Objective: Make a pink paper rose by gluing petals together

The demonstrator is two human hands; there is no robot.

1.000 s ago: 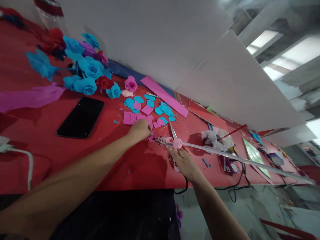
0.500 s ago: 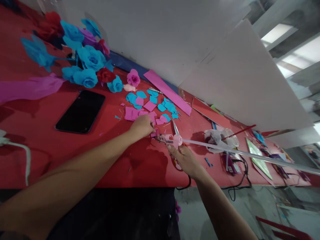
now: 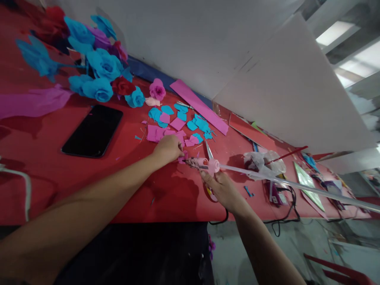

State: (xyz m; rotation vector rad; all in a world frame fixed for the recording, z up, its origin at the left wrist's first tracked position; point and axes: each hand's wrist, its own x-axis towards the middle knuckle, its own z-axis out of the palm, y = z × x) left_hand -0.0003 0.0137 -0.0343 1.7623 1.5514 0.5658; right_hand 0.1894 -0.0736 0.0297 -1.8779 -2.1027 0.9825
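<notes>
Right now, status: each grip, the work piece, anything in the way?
Right grip: closed on pink glue gun. Left grip: apparently pinching magenta paper by the gun's nozzle. Scissors close by, partly hidden.

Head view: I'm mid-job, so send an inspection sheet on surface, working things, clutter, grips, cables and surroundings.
Surface: red tabletop, small scraps scattered on it.
Working things: pink glue gun with a long translucent stick from its rear; small pink piece by its tip, contact unclear.
Clutter: pink and blue cutouts, phone, paper flowers, partly hidden scissors.
Left grip: pinching the small pink piece.
Right grip: closed round the glue gun.
Cables: white cable at far left; black cables at right, looping past the front edge.
Surroundings: pale boards behind the tabletop.
</notes>
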